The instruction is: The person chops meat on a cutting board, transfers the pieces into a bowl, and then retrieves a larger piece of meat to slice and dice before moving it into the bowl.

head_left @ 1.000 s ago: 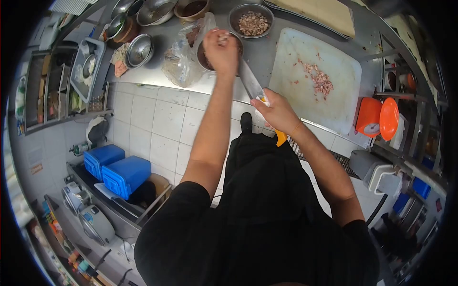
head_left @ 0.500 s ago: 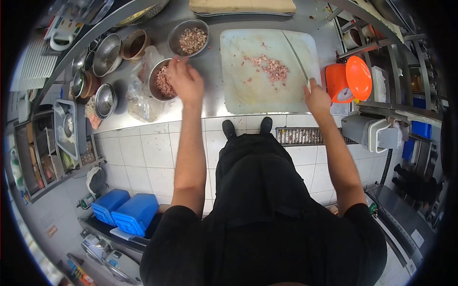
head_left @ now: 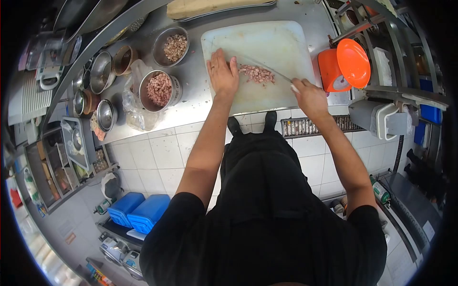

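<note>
Steel-bladed, the knife [head_left: 271, 67] is clamped in the closed right hand [head_left: 311, 99], its blade angled toward ten o'clock by the diced meat [head_left: 257, 74] mid-board. Open, the left hand [head_left: 223, 75] lies at the white cutting board's [head_left: 267, 40] nine o'clock side, thumb spread. From the board, the orange scale [head_left: 328, 66] stands at three, floor grate [head_left: 324, 126] between four and five, white tiles [head_left: 162, 151] and blue bins [head_left: 149, 212] toward seven.

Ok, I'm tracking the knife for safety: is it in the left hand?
No, the right hand holds the knife, its blade over the white cutting board.
</note>
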`<control>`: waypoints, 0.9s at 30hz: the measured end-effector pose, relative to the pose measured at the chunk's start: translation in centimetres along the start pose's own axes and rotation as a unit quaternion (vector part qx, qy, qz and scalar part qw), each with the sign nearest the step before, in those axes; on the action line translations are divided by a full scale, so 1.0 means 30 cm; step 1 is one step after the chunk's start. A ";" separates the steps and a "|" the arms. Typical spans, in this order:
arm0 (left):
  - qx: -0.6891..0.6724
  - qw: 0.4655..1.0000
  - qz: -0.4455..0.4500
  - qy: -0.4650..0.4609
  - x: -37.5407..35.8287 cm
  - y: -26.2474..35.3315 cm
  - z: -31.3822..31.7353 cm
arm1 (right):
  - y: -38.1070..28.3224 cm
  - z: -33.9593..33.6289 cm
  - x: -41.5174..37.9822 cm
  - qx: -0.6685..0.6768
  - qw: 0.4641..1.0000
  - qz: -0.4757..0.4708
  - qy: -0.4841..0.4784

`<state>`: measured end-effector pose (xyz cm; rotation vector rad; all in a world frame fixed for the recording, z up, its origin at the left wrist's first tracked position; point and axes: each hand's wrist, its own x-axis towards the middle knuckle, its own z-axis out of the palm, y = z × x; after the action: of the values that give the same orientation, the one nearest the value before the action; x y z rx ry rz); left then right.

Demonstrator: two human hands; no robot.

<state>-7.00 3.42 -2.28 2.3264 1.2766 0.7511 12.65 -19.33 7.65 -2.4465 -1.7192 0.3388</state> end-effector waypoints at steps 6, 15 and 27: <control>-0.105 0.990 0.079 -0.054 -0.031 0.074 0.024 | 0.069 0.181 -0.233 0.350 0.897 0.267 -0.033; -0.028 0.988 0.134 -0.071 -0.073 0.169 0.000 | -0.270 0.294 -0.141 0.353 0.905 0.234 -0.030; -0.201 0.979 -0.017 0.011 -0.087 0.055 0.023 | -0.519 0.435 -0.038 0.424 0.888 0.176 -0.042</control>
<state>-6.65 0.29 -2.61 1.9718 1.0541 0.9282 -5.25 -15.35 -1.16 -2.0315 -0.8225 0.9983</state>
